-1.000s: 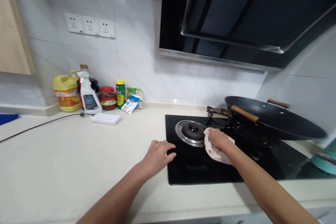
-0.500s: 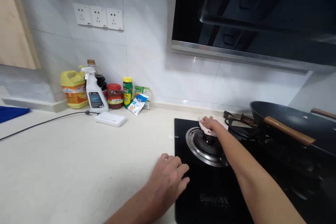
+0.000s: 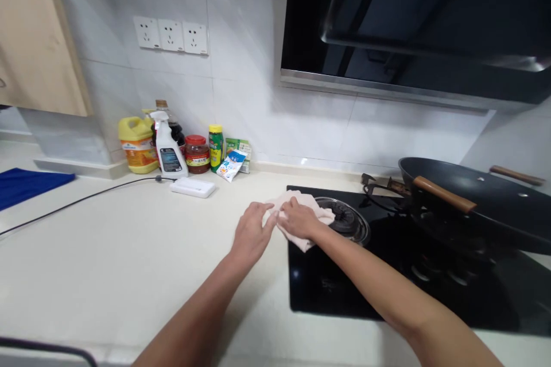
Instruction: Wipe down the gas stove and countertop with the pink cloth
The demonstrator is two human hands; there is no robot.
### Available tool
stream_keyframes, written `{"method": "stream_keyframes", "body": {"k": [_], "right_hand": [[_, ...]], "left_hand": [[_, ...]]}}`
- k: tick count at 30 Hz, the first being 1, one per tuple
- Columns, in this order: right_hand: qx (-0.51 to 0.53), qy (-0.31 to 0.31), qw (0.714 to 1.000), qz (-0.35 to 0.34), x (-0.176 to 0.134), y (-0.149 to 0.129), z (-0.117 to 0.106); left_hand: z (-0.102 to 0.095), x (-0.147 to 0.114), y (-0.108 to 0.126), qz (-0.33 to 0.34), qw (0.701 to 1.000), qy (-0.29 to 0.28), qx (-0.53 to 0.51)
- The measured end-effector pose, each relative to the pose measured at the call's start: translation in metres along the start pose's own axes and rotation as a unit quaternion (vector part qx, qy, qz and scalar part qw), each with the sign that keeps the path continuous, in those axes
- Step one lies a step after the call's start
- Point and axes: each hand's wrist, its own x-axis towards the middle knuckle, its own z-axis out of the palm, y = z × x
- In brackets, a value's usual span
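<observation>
A pale pink cloth (image 3: 306, 202) lies bunched across the left edge of the black gas stove (image 3: 333, 281), partly covering the round burner (image 3: 344, 221). My right hand (image 3: 297, 219) presses down on the cloth and grips it, its fingers curled into the fabric. Beside it, my left hand (image 3: 253, 228) is over the white counter (image 3: 142, 275). Its thumb and fingers are apart, with the tips close to the cloth's left edge; whether they touch it I cannot tell.
A large wok (image 3: 486, 195) with wooden handles sits on the stove's right side, under the dark range hood (image 3: 387, 28). A spray bottle (image 3: 169, 146), a yellow jug (image 3: 138, 146) and jars line the wall. A white box (image 3: 192, 187) with a cable lies nearby.
My right hand has drawn the cloth from behind the burner leftward to the stove's left edge. My left hand has moved up and left, close to the cloth. The view has shifted slightly.
</observation>
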Motion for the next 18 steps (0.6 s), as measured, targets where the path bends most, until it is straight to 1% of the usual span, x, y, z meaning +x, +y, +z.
{"method": "stream_keyframes", "body": {"k": [2,5,7,9,11,13,14,16,18], "right_hand": [[0.012,0.011,1.000,-0.019,-0.045,-0.012,0.000],[0.051,0.031,0.996,-0.059,-0.115,-0.021,0.002],[0.077,0.042,0.993,-0.074,-0.154,-0.016,0.005],[0.080,0.061,0.993,-0.065,-0.180,0.000,0.007],[0.061,0.081,0.994,-0.035,-0.193,0.025,0.008],[0.030,0.080,0.996,0.003,-0.196,0.054,0.007],[0.013,0.070,0.997,0.027,-0.194,0.068,0.006],[-0.020,0.045,0.994,0.095,-0.187,0.092,0.004],[-0.049,0.028,0.983,0.173,-0.174,0.110,0.001]], "left_hand": [[-0.002,0.004,-0.004,-0.020,0.999,0.018,-0.022],[-0.001,0.004,-0.005,-0.030,0.999,0.019,-0.039],[0.001,0.001,-0.003,-0.028,0.998,0.011,-0.048],[0.003,-0.002,-0.001,-0.022,0.998,-0.002,-0.053],[0.004,-0.005,0.001,-0.018,0.998,-0.016,-0.056],[0.005,-0.006,0.002,-0.018,0.998,-0.027,-0.058],[0.005,-0.006,0.003,-0.018,0.998,-0.031,-0.058],[0.004,-0.006,0.004,-0.019,0.997,-0.039,-0.057],[0.003,-0.007,0.006,-0.019,0.997,-0.046,-0.057]]}}
